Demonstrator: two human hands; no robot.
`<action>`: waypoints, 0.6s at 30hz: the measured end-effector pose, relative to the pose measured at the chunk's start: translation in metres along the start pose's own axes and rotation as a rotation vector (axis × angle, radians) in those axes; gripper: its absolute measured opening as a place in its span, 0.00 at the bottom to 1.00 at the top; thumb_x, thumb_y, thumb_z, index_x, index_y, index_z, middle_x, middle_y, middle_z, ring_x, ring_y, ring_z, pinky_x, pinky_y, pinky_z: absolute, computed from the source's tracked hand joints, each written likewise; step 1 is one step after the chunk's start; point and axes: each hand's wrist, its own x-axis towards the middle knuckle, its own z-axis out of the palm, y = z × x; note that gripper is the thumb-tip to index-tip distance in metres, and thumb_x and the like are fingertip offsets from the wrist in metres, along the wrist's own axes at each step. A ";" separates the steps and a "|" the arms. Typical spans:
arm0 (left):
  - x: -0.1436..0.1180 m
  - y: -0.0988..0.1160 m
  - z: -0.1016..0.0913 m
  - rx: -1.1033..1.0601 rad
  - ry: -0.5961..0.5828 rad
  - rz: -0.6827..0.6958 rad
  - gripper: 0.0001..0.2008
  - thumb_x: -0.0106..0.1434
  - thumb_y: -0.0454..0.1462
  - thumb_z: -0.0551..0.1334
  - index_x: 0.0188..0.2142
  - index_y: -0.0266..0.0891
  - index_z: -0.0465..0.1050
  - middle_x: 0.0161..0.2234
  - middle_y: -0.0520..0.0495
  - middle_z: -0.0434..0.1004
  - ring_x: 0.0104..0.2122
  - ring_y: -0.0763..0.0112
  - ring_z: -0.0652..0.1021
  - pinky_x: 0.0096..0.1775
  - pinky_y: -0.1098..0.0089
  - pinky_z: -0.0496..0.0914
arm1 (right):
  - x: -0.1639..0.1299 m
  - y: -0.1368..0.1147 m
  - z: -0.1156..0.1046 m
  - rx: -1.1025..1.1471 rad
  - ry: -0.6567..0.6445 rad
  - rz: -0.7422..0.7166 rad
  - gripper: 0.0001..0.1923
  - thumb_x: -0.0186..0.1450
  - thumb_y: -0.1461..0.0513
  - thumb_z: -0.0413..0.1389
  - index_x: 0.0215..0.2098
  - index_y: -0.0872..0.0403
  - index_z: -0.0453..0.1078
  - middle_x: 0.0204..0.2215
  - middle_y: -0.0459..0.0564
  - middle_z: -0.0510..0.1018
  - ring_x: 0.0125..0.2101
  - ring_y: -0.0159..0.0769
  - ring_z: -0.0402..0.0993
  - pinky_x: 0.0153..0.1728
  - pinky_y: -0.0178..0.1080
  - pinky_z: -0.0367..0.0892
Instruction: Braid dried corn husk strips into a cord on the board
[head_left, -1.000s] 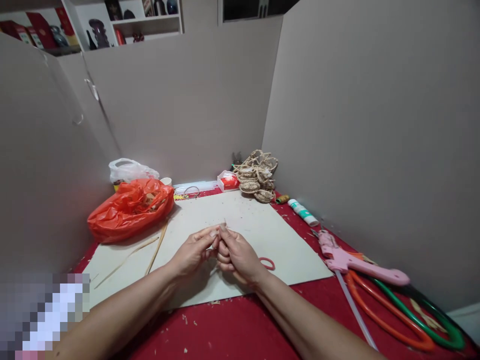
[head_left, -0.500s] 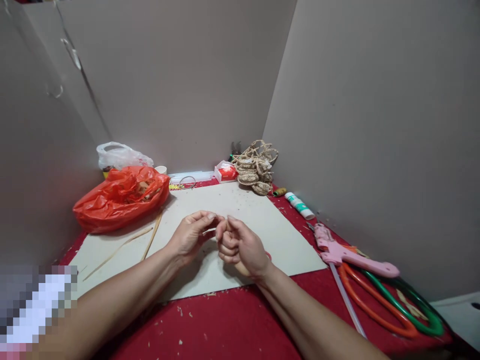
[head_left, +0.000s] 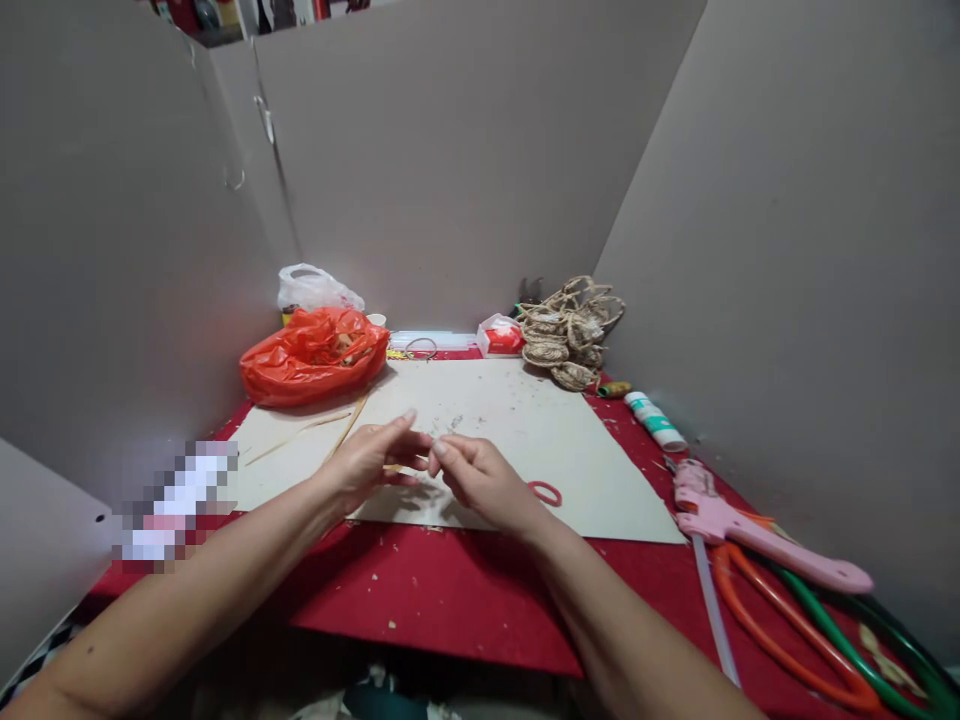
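Strip position: a thin pale strip [head_left: 395, 467] is lying between the two hands, just over the cream board [head_left: 525, 430].
Strip look: slim, straw-coloured, mostly hidden by fingers.
Strip axis: running roughly left to right.
Left hand [head_left: 371, 462]: fingertips are pinching the strip, index finger extended.
Right hand [head_left: 480, 478]: fingers are curling, tips meeting the left; its hold is unclear.
Nearby: a red ring [head_left: 545, 492] is lying just right of the right hand.

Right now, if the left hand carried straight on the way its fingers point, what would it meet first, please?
The left hand points rightward at the right hand; their fingertips nearly meet over the pale board, so it would probably meet that hand first, though depth is unclear.
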 end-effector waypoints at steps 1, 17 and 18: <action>-0.003 -0.005 0.004 0.051 -0.039 0.047 0.19 0.57 0.48 0.62 0.28 0.32 0.77 0.24 0.43 0.75 0.25 0.72 0.73 0.28 0.73 0.65 | -0.001 0.001 0.003 -0.107 -0.005 -0.043 0.17 0.63 0.54 0.51 0.22 0.55 0.67 0.15 0.42 0.64 0.17 0.27 0.57 0.22 0.32 0.55; 0.005 -0.009 0.010 -0.174 -0.044 0.077 0.14 0.49 0.42 0.70 0.27 0.31 0.75 0.20 0.50 0.70 0.16 0.82 0.65 0.19 0.77 0.55 | -0.004 0.002 0.011 -0.388 -0.037 -0.142 0.17 0.67 0.59 0.44 0.25 0.55 0.66 0.26 0.48 0.73 0.29 0.34 0.68 0.34 0.35 0.61; 0.006 -0.009 0.009 -0.182 -0.058 0.085 0.14 0.49 0.42 0.69 0.27 0.31 0.75 0.19 0.51 0.68 0.16 0.82 0.65 0.19 0.77 0.55 | -0.004 0.001 0.011 -0.371 -0.046 -0.136 0.17 0.68 0.58 0.44 0.25 0.55 0.66 0.27 0.49 0.74 0.30 0.35 0.69 0.36 0.36 0.62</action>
